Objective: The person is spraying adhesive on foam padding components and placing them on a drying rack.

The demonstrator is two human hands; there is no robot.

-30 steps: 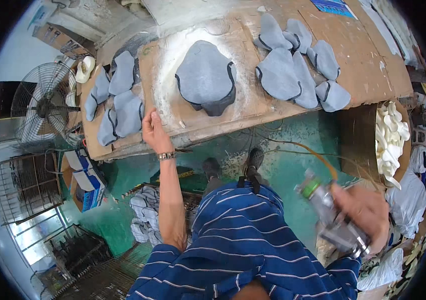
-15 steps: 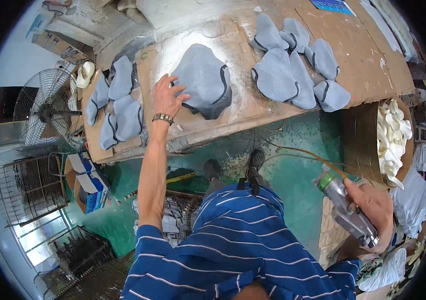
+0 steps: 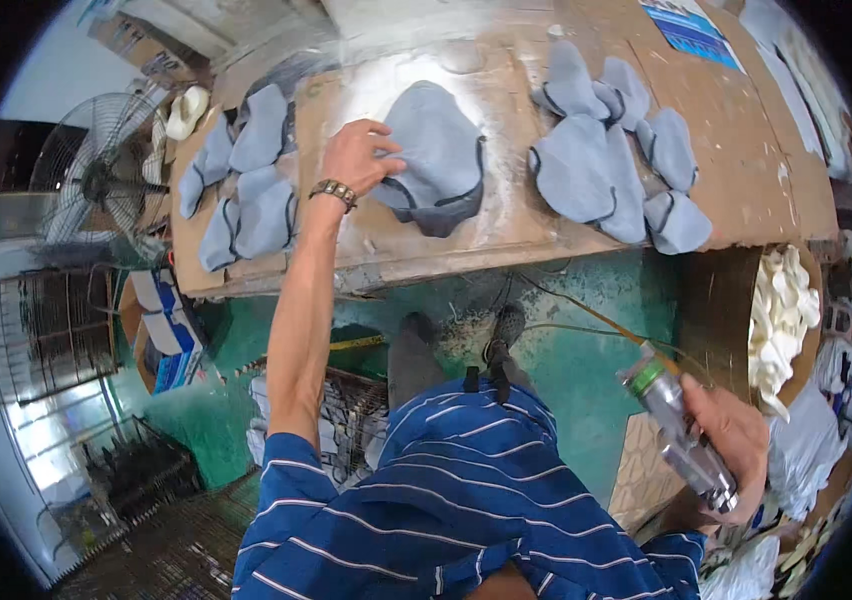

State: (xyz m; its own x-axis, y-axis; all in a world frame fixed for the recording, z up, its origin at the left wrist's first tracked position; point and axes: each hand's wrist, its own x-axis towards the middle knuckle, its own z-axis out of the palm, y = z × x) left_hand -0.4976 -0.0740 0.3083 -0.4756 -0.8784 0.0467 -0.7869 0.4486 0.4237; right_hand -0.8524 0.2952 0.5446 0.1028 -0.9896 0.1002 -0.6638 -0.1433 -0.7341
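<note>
Cardboard-topped table (image 3: 776, 195) spans my view; fan (image 3: 96, 182) L, carton (image 3: 711, 310) of cream pcs (image 3: 784, 320) near R end. Grey clusters (image 3: 574, 175) flank centre grey pc (image 3: 436, 140). L hand (image 3: 358, 157) at its L edge, fingers bent, can't tell if gripping; R hand (image 3: 736, 435) wrapped round silver tool (image 3: 674, 418).

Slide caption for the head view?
Left hand at a grey fabric piece on cardboard; right hand holding a green-banded tool.

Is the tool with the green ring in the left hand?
No, the right hand grips the tool, while the left hand is at the middle grey piece.
</note>
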